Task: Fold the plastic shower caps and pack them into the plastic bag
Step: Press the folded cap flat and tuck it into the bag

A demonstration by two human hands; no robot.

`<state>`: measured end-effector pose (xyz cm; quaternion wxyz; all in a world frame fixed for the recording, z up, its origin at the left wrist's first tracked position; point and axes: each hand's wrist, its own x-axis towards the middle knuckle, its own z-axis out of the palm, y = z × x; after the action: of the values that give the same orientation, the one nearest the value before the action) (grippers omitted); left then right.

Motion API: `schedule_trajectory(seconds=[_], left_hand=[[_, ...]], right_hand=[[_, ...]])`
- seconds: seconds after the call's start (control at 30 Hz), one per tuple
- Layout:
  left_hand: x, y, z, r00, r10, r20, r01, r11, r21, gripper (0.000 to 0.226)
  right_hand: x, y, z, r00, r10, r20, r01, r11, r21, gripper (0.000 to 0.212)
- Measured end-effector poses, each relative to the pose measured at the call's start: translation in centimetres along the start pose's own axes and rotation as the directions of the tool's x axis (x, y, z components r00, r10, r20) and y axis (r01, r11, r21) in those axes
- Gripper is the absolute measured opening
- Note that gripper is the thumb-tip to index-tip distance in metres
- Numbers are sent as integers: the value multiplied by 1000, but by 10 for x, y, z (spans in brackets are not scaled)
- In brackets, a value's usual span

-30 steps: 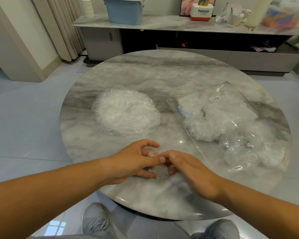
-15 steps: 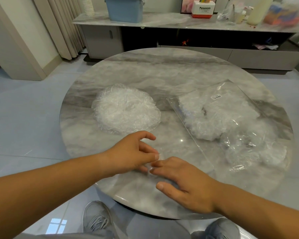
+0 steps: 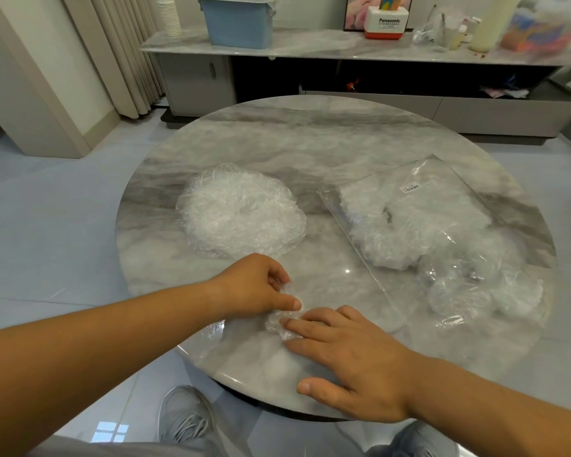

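My left hand (image 3: 254,288) appears to pinch the shower cap (image 3: 277,321), judged flimsy and slippery, at its edge; my right hand (image 3: 353,364), fingers straight, presses it to the counter (image 3: 310,153).

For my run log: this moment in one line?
phase: folding | left hand: pinches shower cap | right hand: presses it flat | plastic bag: part-filled | cap pile: untouched

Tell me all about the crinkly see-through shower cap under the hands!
The shower cap is thin, clear, crinkly plastic, scrunched into a small wrinkled bundle that is hard to see against the marble. It lies near the front edge of the round table. The left hand pinches its far end with curled fingers. The right hand presses straight fingers flat on its other side.
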<state>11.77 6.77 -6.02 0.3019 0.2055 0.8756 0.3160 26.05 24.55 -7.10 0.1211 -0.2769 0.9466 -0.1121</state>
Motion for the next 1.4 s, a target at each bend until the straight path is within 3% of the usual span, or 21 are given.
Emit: schedule_trajectory(seconds=[0.1,0.17,0.27,0.37,0.5,0.57,0.7,0.8,0.87,1.0,1.07,1.17,1.3,1.4], left_hand=[[-1,4,2,996,11,94,-16,998,52,24],[-2,6,4,996,23,84,-26,999,35,20],[-4,18,6,998,66,-7,-66,983,-172,21],[-7,40,8,995,72,-68,-94,892,-442,22],[-11,73,16,992,101,-71,-123,785,-607,24],[-14,89,24,991,120,-53,-126,761,-637,13],[-19,113,42,988,152,4,-112,743,-660,12],[-18,121,57,981,193,-1,-173,877,-448,22],[-20,123,68,961,275,32,-263,943,-206,27],[-25,122,89,883,422,206,-458,871,180,50],[-25,122,97,845,446,295,-528,781,333,59],[-23,121,104,838,424,343,-545,652,527,68],[-19,121,107,855,421,303,-513,601,613,77],[-15,119,104,857,428,288,-513,652,558,80]], right_hand=[[-6,0,0,999,-25,-46,28,998,64,60],[-12,-1,-2,982,15,-186,24,978,205,45],[-15,-2,-13,854,311,-417,-95,881,463,20],[-16,-1,-38,739,614,-277,-181,577,796,19],[-36,4,-60,733,674,-93,-71,212,975,17],[-48,6,-63,693,712,-116,-19,179,984,19],[-75,15,-64,568,792,-225,-50,306,951,29],[-106,30,-69,420,841,-341,-23,386,922,44],[-129,43,-69,371,852,-368,-45,413,910,55],[-155,65,-54,465,872,-152,-299,316,900,75],[-159,68,-44,473,879,-62,-381,267,885,86],[-155,66,-36,451,893,-5,-401,208,892,84],[-145,59,-33,458,889,11,-397,193,897,82],[-139,56,-33,497,868,28,-371,183,911,82]])
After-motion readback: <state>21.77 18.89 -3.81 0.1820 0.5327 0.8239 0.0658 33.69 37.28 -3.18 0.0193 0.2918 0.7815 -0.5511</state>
